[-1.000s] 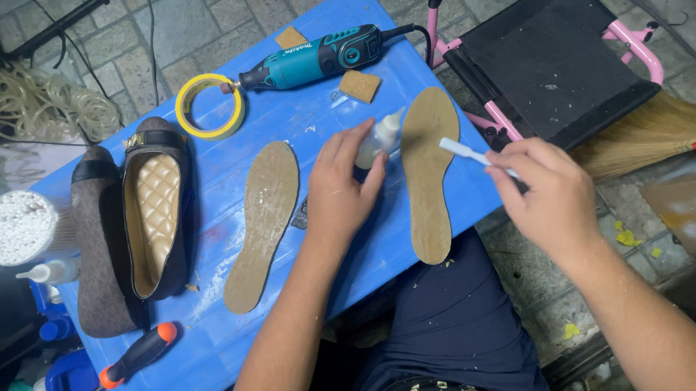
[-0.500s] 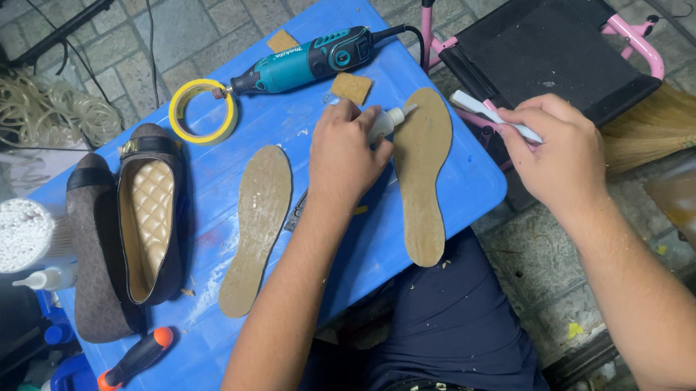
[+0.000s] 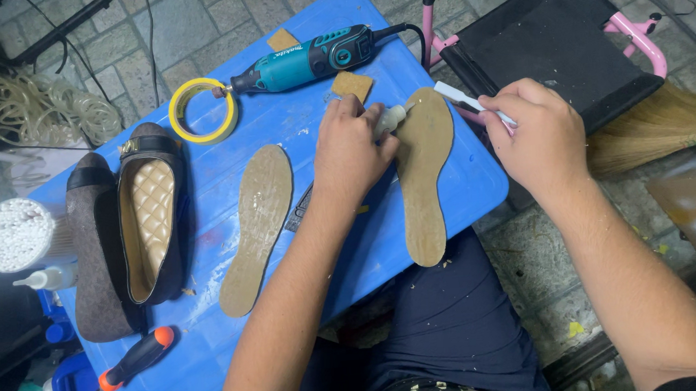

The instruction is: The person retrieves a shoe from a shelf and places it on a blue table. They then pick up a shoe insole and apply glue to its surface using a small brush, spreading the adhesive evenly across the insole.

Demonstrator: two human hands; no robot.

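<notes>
My left hand [image 3: 350, 150] grips a small white glue bottle [image 3: 391, 119], its nozzle pointing at the top of a tan insole [image 3: 425, 182] that lies on the right side of the blue table [image 3: 327, 246]. My right hand [image 3: 541, 129] holds a thin white stick [image 3: 460, 98] just right of that insole's toe end. A second tan insole [image 3: 259, 226] lies flat to the left of my left forearm.
A pair of dark flat shoes [image 3: 126, 227] lies at the table's left. At the back are a teal rotary tool [image 3: 306, 60], a yellow tape roll [image 3: 201, 109] and a sanding block [image 3: 352, 85]. An orange-handled screwdriver [image 3: 135, 359] sits front left. A black and pink chair [image 3: 553, 38] stands right.
My left hand has carried the glue bottle up along the right insole to its toe end. My right hand with the stick has risen toward the same end.
</notes>
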